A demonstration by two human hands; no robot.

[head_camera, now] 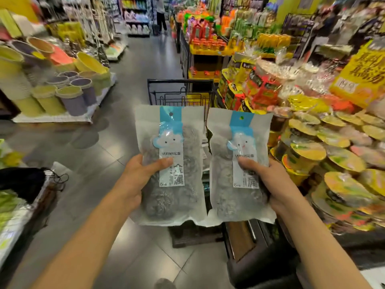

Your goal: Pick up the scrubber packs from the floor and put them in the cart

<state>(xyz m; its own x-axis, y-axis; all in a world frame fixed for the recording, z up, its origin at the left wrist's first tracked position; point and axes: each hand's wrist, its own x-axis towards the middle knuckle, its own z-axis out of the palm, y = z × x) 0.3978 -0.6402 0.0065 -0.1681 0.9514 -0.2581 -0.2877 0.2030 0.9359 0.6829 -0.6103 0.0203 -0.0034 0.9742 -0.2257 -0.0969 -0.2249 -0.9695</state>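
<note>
Head view: the left hand pinches one clear plastic pack of grey steel scrubbers, thumb across its label; the right hand pinches a matching second pack. Both are off the grey tiled floor, held upright before the black wire cart; dropping them in remains.

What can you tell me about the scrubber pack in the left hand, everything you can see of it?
The left scrubber pack is a frosted translucent plastic pouch, sealed, holding grey metal-wool scrubbers. A blue and white card label runs down its middle with a cloud face, a hang hole at the top and "6" near the bottom. It is held upright, label toward the camera, in front of the black cart. The left hand grips its left edge, thumb across the front.
</note>
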